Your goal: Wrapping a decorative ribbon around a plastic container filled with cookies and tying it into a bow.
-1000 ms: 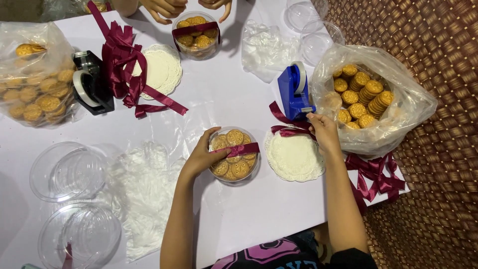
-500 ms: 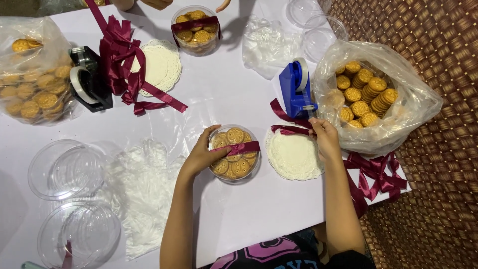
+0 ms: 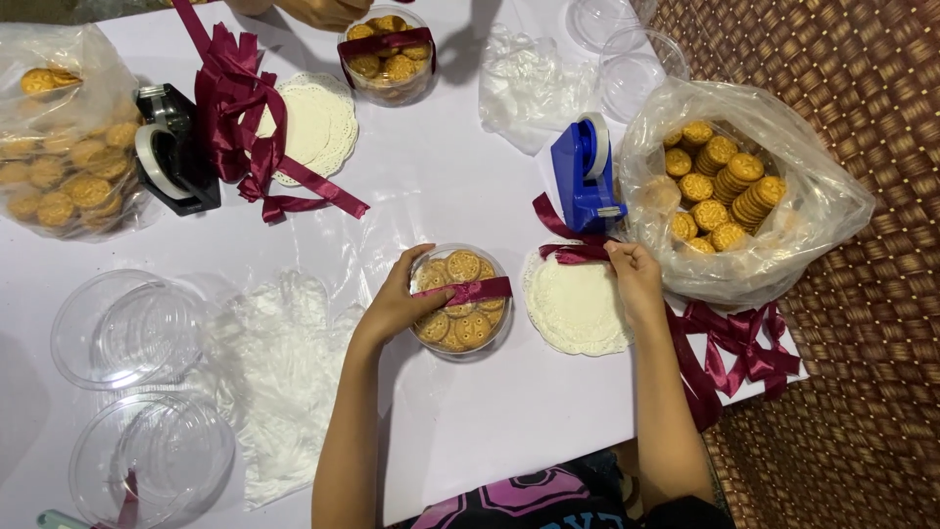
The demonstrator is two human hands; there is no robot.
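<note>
A round clear plastic tub of golden biscuits [image 3: 461, 299], banded with a dark red ribbon, is clasped at its left side by the left hand [image 3: 399, 302], fingers curled on the rim. It sits on the white table [image 3: 460, 186]. The right hand [image 3: 634, 279] is pinched shut on a loose dark red ribbon end [image 3: 573, 252], above a white paper doily [image 3: 576, 306] and below a blue tape dispenser [image 3: 586, 176].
</note>
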